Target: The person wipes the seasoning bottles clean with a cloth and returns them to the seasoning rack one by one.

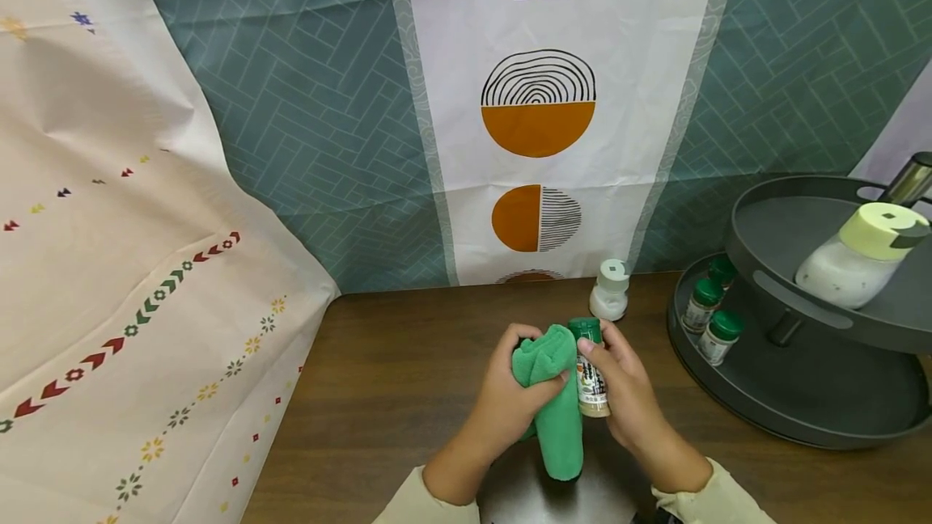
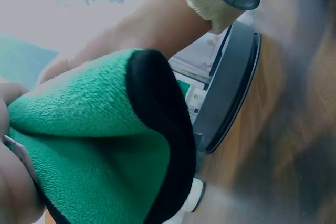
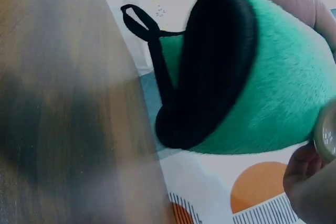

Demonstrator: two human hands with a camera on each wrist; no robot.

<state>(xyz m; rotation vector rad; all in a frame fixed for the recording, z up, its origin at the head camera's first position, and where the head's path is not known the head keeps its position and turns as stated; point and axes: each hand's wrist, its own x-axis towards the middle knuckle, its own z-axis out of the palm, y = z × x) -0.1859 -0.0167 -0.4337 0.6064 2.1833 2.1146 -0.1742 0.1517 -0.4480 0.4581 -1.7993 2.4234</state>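
My left hand (image 1: 513,390) grips a folded green cloth (image 1: 559,427) with a dark edging, which hangs down from the fingers. In the right wrist view a black hanging loop sticks out from the cloth (image 3: 289,77). Beside it, my right hand (image 1: 629,390) holds a small spice jar (image 1: 593,382) upright, with a green cap, a printed label and pale contents at its base. The cloth lies right against the jar's left side. Only the jar's bottom (image 3: 328,135) shows at the edge of the right wrist view.
A white-capped shaker bottle (image 1: 610,289) stands at the table's back edge. To the right is a dark two-tier round rack (image 1: 808,403), with several green-capped jars (image 1: 721,336) on its lower tier and a larger shaker bottle (image 1: 862,257) on top. Patterned cloth (image 1: 306,103) hangs behind the table.
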